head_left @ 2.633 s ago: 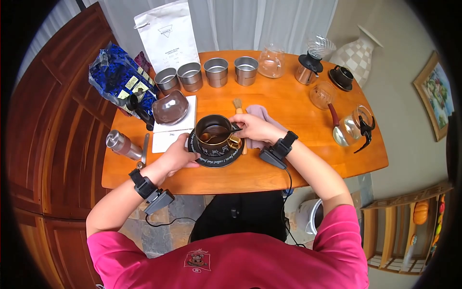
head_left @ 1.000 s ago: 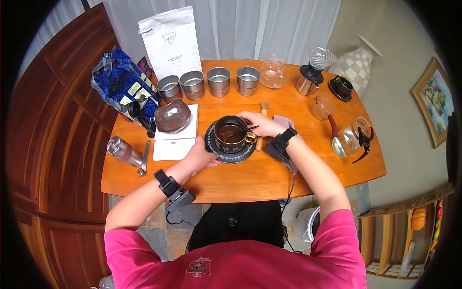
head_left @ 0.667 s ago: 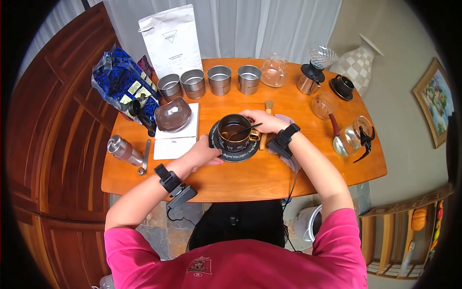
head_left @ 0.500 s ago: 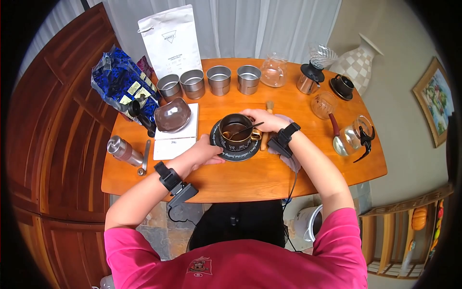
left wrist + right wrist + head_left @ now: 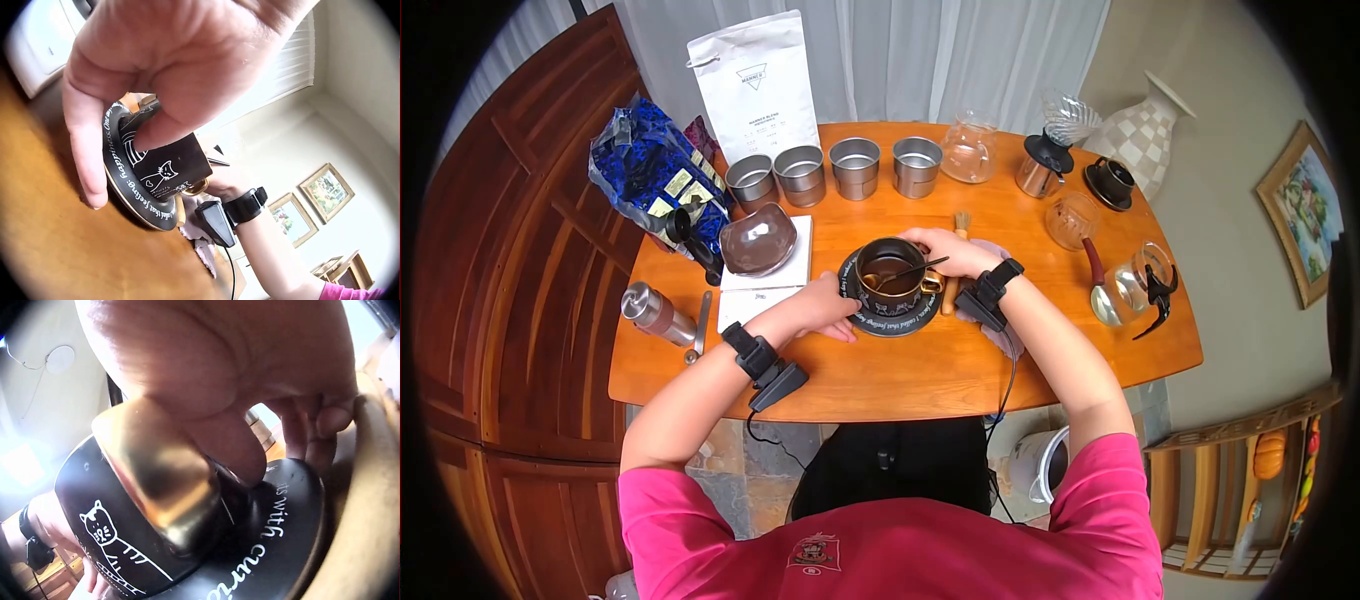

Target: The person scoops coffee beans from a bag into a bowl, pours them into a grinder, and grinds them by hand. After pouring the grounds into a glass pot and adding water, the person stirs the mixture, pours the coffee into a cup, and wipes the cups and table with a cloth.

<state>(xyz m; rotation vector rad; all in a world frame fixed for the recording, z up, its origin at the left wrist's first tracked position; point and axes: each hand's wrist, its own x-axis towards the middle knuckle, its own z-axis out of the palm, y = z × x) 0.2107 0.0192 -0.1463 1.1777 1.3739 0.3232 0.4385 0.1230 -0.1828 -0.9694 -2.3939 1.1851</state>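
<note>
A black cup (image 5: 890,296) with a gold handle and white cat drawings stands on a black saucer (image 5: 896,322) with white lettering. Dark liquid fills part of it, and a spoon (image 5: 922,266) leans inside with its black handle over the rim. My left hand (image 5: 820,305) is at the saucer's left side; in the left wrist view its thumb reaches over the saucer beside the cup, and a straight finger (image 5: 89,162) lies outside the rim. On the far right side, my right hand (image 5: 948,250) pinches the saucer's rim, thumb on top near the gold handle (image 5: 159,475).
A wooden-handled brush (image 5: 953,275) and lilac cloth (image 5: 1012,340) lie right of the saucer. Leftward are a brown dish (image 5: 758,240) on a white scale (image 5: 795,262) and a hand grinder (image 5: 660,315). Several metal cups (image 5: 855,168) line the back; a glass pot (image 5: 1122,288) stands right.
Cup and saucer have shifted right and away from the person since the earliest frame. In the last half second they stay nearly still while my left fingers draw back from the saucer's rim.
</note>
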